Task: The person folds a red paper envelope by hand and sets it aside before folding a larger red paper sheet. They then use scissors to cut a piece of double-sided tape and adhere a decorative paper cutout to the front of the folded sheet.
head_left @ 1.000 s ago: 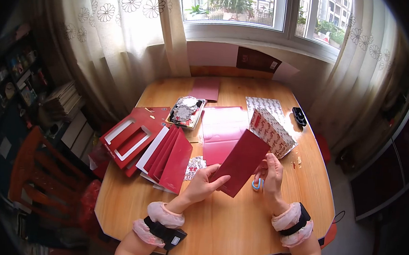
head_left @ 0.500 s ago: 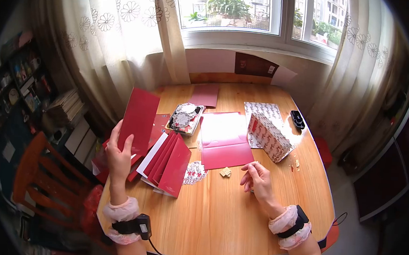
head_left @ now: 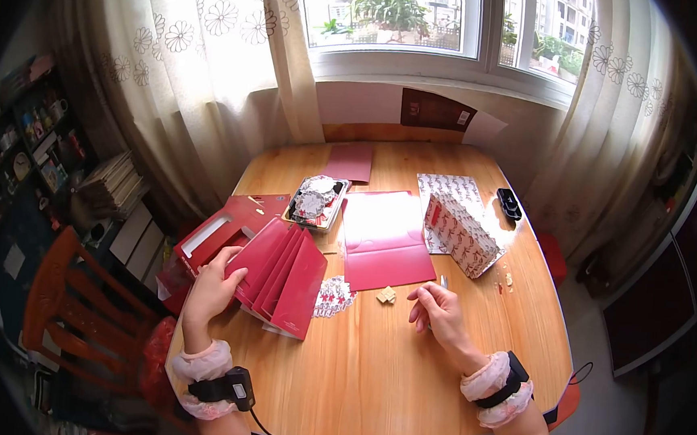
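My left hand (head_left: 212,293) grips the edge of a red card folder (head_left: 259,252) between thumb and fingers. It stands at the left end of a fanned row of red folders (head_left: 299,283) upright on the table. My right hand (head_left: 437,311) is closed above the table, and the tip of a slim metallic tool (head_left: 443,281) shows past its fingers; most of that tool is hidden. Just left of this hand lies a small pile of yellowish pieces (head_left: 387,295). An open red folder (head_left: 386,260) lies flat beyond it, with a patterned paper cutout (head_left: 333,297) to its left.
A tray of paper cutouts (head_left: 317,202) sits behind the row. To the right are a patterned-paper-covered stand (head_left: 464,238) and a black holder (head_left: 509,204). Red box parts (head_left: 214,236) lie at left; a pink-red sheet (head_left: 350,163) lies at the back. A wooden chair (head_left: 75,311) stands left.
My left hand has lowered the red folder rightward, from raised in the air to the left end of the row. The red box parts behind it are uncovered. My right hand has hardly moved.
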Tool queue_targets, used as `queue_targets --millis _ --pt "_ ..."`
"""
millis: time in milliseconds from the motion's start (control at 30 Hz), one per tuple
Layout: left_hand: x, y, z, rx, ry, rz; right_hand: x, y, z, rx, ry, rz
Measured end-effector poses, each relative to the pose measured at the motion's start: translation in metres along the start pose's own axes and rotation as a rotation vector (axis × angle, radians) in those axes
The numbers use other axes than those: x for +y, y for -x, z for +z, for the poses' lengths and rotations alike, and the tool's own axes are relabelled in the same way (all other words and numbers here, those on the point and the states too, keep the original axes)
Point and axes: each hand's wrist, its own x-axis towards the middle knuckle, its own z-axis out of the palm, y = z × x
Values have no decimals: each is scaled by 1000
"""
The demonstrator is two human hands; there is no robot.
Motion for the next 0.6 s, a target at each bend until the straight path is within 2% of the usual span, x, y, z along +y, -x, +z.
queue_targets --millis 67,133,200,233,300,333,400,467,533,600 --pt "9 2 2 -69 -105 -53 1 0 0 -4 -8 6" --pt "3 1 6 -87 -76 -6 2 0 -1 -4 -17 11" --pt "10 2 3 -197 -37 -205 2 0 -1 -14 -18 22" --pt "12 2 3 -199 -37 -204 2 0 -1 -13 -18 22" --pt "15 3 1 -5 -162 -93 2 0 -1 -18 2 24" --pt "17 2 1 -4 -161 -92 2 0 -1 -17 2 23" --pt "24 -4 0 186 -92 7 1 0 -1 -7 -7 22" --pt "37 -11 7 192 21 12 -1 1 0 9 -3 -1" --pt "71 -13 28 49 551 -34 -1 1 2 25 -1 -21" --pt "89 -14 59 -162 762 11 -2 2 1 106 10 -91"
